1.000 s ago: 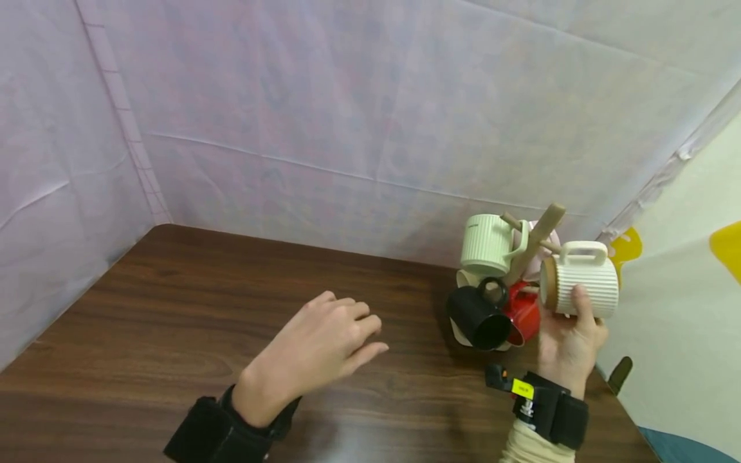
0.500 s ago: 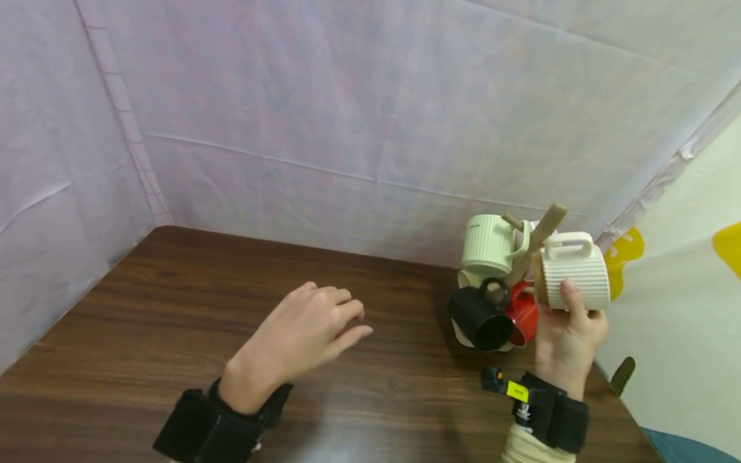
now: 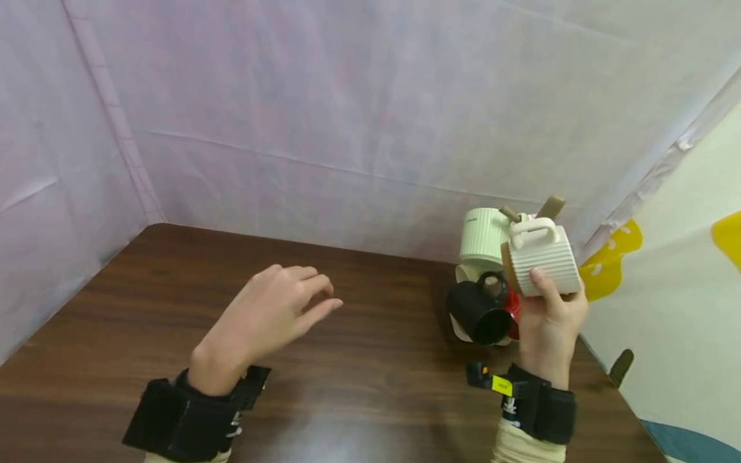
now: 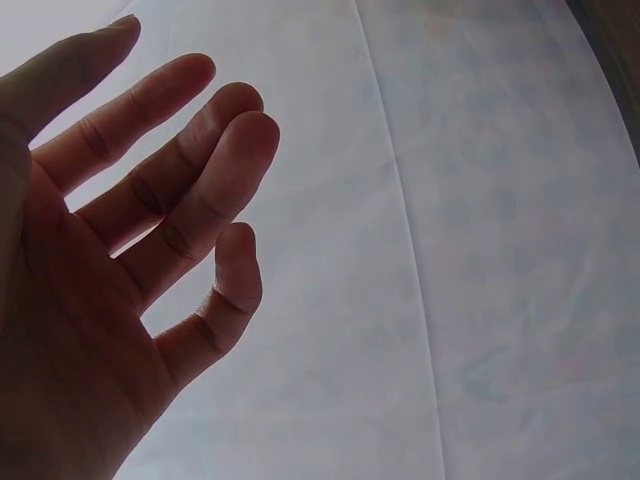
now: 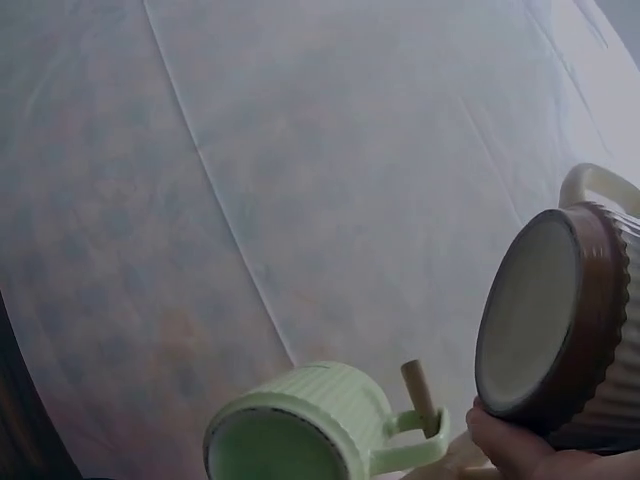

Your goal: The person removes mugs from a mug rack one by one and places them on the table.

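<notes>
My right hand point(image 3: 550, 331) grips a white ribbed mug point(image 3: 547, 260) with a brown band at its base, thumb across its side. The mug lies on its side, handle up and base to the left, in front of a wooden mug tree point(image 3: 552, 207). In the right wrist view the base of the white mug point(image 5: 530, 310) shows beside a pale green mug point(image 5: 345, 390), whose handle hangs on a peg point(image 5: 418, 390). A black mug point(image 3: 477, 314) and a partly hidden red mug point(image 3: 512, 312) hang lower. My left hand point(image 3: 263, 315) hovers over the table, fingers loosely bent, holding nothing.
The dark wood table point(image 3: 359, 386) meets a pale cloth wall point(image 3: 301, 116) at the back. Yellow shapes point(image 3: 604, 270) mark the light wall on the right. A dark green shape point(image 3: 621, 368) shows by the table's right edge.
The white mug has moved left in my right hand and tilted, now covering more of the tree and the red mug. My left hand has drifted left and slightly up.
</notes>
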### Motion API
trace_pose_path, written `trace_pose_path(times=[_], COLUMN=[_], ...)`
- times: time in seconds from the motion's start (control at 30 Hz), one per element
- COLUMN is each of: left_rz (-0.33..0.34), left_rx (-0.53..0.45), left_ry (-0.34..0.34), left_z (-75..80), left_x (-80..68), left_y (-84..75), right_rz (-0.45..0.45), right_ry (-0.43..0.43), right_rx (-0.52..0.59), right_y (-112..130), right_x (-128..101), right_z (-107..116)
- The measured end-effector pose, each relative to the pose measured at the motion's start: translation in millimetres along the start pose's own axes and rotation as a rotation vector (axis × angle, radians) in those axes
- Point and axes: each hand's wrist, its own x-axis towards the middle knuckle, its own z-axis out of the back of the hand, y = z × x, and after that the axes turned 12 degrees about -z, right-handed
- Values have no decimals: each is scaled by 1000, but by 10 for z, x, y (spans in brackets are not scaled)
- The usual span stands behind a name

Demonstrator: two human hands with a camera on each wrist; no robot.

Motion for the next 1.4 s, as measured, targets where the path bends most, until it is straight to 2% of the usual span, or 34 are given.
trace_pose_path(times=[0.13,0.43,0.77,1.0,1.23,1.4], left_rz=[27,27,35,38,29,47], left_rx=[-28,-51,-14,-8,9,20], left_ry=[9,50,25,17,12,19], left_z=[0,23,105,135,174,189], left_x=[-41,-25,-35,-6,11,-3], left_y=[12,6,78,85,81,70], right_rz=[-22,-90,-102,-127,-122,-151], right_ry=[35,75,73,119,119,165], right_rx=[-39,-169,-319,-408,-571,-672], right_y=[-61,-93,-204,-224,-295,-337], right_x=[-35,-110,-101,-102,-132,-157], right_z=[-27,-160,-271,-332,-395,-415])
